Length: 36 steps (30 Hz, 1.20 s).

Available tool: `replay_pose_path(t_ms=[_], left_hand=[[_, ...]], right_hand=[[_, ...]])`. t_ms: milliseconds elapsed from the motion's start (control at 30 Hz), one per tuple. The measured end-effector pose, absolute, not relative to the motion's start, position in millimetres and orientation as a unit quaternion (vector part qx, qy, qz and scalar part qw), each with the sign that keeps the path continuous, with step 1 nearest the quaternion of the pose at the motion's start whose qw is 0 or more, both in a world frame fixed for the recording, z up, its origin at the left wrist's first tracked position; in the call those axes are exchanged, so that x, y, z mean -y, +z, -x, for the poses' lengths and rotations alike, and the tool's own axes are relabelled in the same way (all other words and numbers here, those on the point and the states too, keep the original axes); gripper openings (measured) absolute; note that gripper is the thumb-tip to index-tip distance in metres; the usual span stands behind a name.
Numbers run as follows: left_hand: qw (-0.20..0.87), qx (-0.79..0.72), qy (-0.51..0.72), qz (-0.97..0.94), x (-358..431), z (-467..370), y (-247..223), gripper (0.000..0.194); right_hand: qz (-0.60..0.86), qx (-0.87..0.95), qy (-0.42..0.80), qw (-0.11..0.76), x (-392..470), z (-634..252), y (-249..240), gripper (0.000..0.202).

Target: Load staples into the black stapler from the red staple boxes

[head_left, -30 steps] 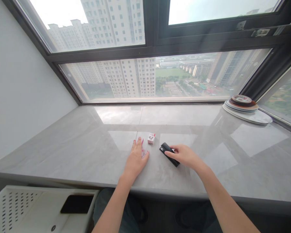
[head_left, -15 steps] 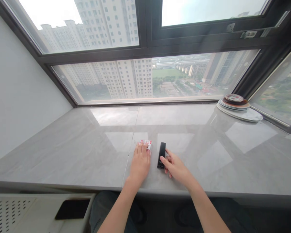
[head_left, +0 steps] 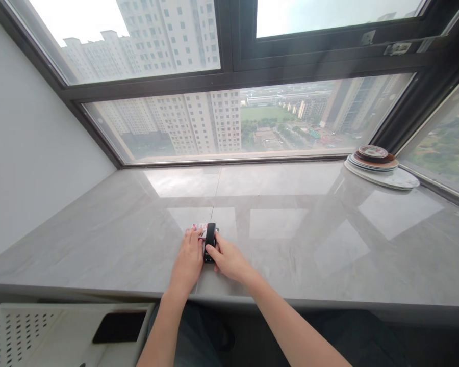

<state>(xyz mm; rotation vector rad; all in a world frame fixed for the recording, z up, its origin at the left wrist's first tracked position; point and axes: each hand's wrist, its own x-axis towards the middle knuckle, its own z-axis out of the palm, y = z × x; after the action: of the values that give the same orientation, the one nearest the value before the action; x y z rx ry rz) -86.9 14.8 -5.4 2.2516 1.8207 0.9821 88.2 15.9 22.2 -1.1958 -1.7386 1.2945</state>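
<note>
A black stapler (head_left: 210,235) lies lengthwise on the grey counter, pointing toward the window. My right hand (head_left: 229,257) is closed around its right side, thumb on top and fingers along the edge. To its left, my left hand (head_left: 188,259) presses a small white card-like piece with red print (head_left: 200,227) against the counter. The fingertips cover its near part, so its full shape and thickness are hidden. The stapler lies across the piece's right part; I cannot tell whether the piece is between its jaws.
A stack of round plates or mats (head_left: 382,168) stands in the far right corner by the window. The grey stone counter (head_left: 99,244) ends at a front edge near my forearms. Below it at left is a white perforated surface (head_left: 61,336) with a dark phone-like slab (head_left: 119,327).
Both hands have shifted left. The printed piece moved left with my left hand, and my right hand brought the stapler from a gap at the right up against it.
</note>
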Motion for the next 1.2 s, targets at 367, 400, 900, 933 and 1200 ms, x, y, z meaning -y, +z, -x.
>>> replay_pose_path(t_ms=[367, 400, 900, 933, 1200], left_hand=[[0.06, -0.618, 0.339, -0.707, -19, 125, -3, 0.041], [0.059, -0.622, 0.341, -0.702, -19, 124, -4, 0.042], [0.008, -0.645, 0.32, -0.694, -18, 125, -6, 0.045], [0.005, -0.649, 0.32, -0.691, -18, 125, -6, 0.045], [-0.043, -0.655, 0.432, -0.618, -2, 112, 19, 0.039]], right_hand=[[0.455, 0.687, 0.472, 0.314, -25, -49, 14, 0.062], [0.454, 0.686, 0.473, 0.314, -25, -49, 13, 0.062], [0.463, 0.658, 0.499, 0.321, -26, -46, 15, 0.067], [0.458, 0.647, 0.513, 0.33, -24, -48, 15, 0.07], [0.535, 0.56, 0.444, 0.45, 3, -152, 6, 0.066]])
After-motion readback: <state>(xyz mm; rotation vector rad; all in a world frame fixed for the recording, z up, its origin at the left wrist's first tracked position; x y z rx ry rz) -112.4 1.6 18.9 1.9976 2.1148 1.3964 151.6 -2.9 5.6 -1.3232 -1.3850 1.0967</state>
